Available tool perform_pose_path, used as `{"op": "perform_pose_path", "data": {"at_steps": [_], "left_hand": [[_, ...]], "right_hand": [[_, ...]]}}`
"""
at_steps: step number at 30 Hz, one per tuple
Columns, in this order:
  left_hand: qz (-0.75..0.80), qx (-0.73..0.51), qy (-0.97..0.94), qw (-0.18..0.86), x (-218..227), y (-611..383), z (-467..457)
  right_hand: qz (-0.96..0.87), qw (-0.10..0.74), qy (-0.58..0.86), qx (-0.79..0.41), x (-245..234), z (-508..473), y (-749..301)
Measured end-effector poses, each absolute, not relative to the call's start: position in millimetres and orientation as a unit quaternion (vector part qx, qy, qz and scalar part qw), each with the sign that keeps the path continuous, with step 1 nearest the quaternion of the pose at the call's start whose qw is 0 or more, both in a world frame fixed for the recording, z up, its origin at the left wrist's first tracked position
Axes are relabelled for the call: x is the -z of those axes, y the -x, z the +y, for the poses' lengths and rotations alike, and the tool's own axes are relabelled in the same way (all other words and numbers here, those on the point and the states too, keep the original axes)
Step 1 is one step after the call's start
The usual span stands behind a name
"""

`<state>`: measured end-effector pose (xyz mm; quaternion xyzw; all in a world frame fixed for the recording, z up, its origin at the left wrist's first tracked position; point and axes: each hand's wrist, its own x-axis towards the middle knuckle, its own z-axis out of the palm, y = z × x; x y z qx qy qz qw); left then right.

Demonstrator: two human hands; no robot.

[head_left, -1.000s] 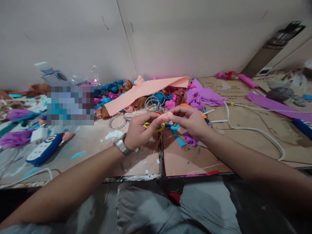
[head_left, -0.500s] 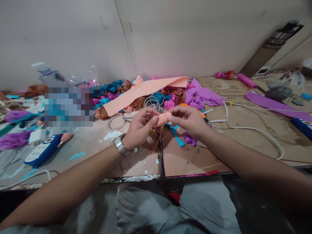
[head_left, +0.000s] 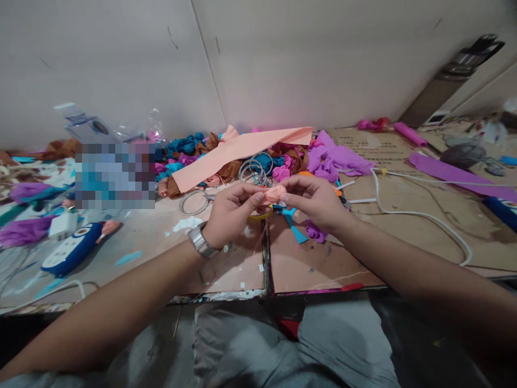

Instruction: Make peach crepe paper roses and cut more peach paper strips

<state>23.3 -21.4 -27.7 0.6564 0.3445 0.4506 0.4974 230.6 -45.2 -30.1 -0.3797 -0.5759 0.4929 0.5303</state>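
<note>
From where I'm standing, a person is sitting at a cluttered table [head_left: 218,275], both forearms reaching in from the lower corners of the frame. At the centre, the left hand [head_left: 234,211] and right hand [head_left: 319,199] are pinching a small piece of peach paper [head_left: 275,194] between thumbs and fingers, one hand at each end. The hands are staying close together, just above the table. Half a second ago the paper was showing as a longer, smoother roll slanting toward the lower left; now it is looking shorter and more bunched. A yellow loop [head_left: 264,213], mostly covered then, is now showing more clearly beneath the left fingers. A metal watch [head_left: 202,240] is circling the left wrist. Behind the hands, at upper centre, a long peach strip [head_left: 238,155] is lying unmoved across crumpled coloured paper [head_left: 183,144]. Just below the right hand, a blue strip [head_left: 298,233] and a purple paper twist [head_left: 315,230] are resting. A dark flask [head_left: 440,89] is standing at upper right.
</note>
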Motion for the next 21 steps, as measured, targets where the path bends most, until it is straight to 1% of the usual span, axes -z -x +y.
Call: {"op": "perform_pose_path", "data": {"at_steps": [3, 8, 15, 21], "left_hand": [[0.339, -0.437, -0.604, 0.574, 28.5, -25.5, -19.1], [0.319, -0.410, -0.561, 0.644, 30.3, -25.7, -17.0], [0.302, -0.419, -0.564, 0.645, 32.8, -22.3, -17.2], [0.305, -0.427, -0.568, 0.634, 37.2, -20.9, -15.8]], "right_hand": [[-0.584, 0.531, 0.382, -0.480, 29.0, -46.5, -229.6], [-0.599, 0.524, 0.387, -0.465, 27.1, -48.4, -228.4], [-0.565, 0.542, 0.382, -0.491, 26.6, -45.8, -230.2], [-0.571, 0.531, 0.380, -0.497, 26.7, -45.9, -231.7]]}}
